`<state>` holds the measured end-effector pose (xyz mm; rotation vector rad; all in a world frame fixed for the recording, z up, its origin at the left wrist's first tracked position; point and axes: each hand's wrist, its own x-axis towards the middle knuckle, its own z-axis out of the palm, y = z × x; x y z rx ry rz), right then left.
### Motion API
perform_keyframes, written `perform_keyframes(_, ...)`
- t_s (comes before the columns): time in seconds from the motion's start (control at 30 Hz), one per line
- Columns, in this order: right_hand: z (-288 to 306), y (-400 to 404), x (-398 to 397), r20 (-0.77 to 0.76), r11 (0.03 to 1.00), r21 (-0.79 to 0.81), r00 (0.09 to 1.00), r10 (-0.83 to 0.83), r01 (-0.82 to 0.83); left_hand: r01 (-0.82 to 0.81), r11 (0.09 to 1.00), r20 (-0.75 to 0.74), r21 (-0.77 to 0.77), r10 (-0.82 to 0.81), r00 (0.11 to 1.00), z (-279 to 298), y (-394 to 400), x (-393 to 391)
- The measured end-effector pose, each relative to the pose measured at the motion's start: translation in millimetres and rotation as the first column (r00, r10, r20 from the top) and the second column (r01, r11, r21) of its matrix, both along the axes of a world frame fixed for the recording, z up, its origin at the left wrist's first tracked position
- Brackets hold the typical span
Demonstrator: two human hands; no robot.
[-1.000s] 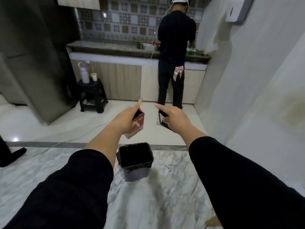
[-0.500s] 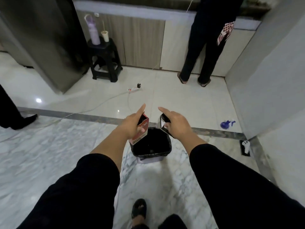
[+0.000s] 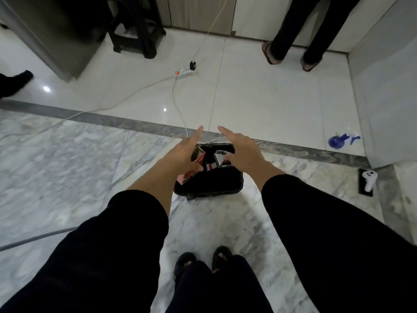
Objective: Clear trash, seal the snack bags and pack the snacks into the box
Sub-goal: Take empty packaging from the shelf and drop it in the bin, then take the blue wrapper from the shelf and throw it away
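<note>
1. Standing over the black bin (image 3: 208, 185) on the marble floor (image 3: 67, 166), I have both arms stretched out above it, my feet (image 3: 203, 259) just near of it.
2. My left hand (image 3: 182, 154) grips a red and white snack wrapper (image 3: 191, 170) between thumb and curled fingers, with the index finger pointing straight out to the far side. The wrapper hangs over the bin's left rim, partly above the opening.
3. My right hand (image 3: 242, 154) hovers over the bin's right side, index finger also extended. A dark wrapper with a white panel (image 3: 220, 160) sits right under its fingers, but I cannot tell whether I am pinching it or whether it is loose inside the bin.
4. Beyond the bin, a grey stone strip (image 3: 112, 119) crosses the floor, and a white power strip (image 3: 184, 72) with its cable lies on the far tiles.
5. To the right, a blue spray bottle (image 3: 343, 140) lies by the wall, and a white controller (image 3: 367, 180) rests on a dark mat nearer me.
6. Another person's legs (image 3: 300, 30) stand at the far counter.
</note>
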<state>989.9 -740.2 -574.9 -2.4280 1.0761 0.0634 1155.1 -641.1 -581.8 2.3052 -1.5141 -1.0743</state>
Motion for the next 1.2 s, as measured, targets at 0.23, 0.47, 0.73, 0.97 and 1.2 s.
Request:
perform_keyframes(0.23,79.2,-26.6,-14.3,-0.119,0.996,0.059,0.991,-0.065,0.073,0.081,0.993,0.097,0.090,-0.090,0.991,84.1,-27.1,-3.1)
perform_keyframes(0.47,241.6,-53.8,-44.3,-0.162,0.985,-0.072,0.972,-0.168,0.158,0.189,0.981,0.274,0.038,-0.192,0.942,247.3,-79.6,-20.9)
perform_keyframes(0.73,380.1,-45.4,-112.6,-0.053,0.888,-0.269,0.915,-0.400,0.372,0.415,0.894,0.442,-0.171,-0.306,0.843,390.4,-113.7,-75.7)
perform_keyframes(0.97,429.1,20.1,-185.8,0.015,0.709,-0.359,0.763,-0.646,0.607,0.665,0.717,0.540,-0.211,-0.481,0.690,442.7,-106.2,-150.6)
perform_keyframes(1.2,435.9,133.5,-259.9,0.037,0.466,-0.361,0.512,-0.858,0.808,0.863,0.455,0.545,-0.220,-0.677,0.496,453.2,-62.7,-240.4)
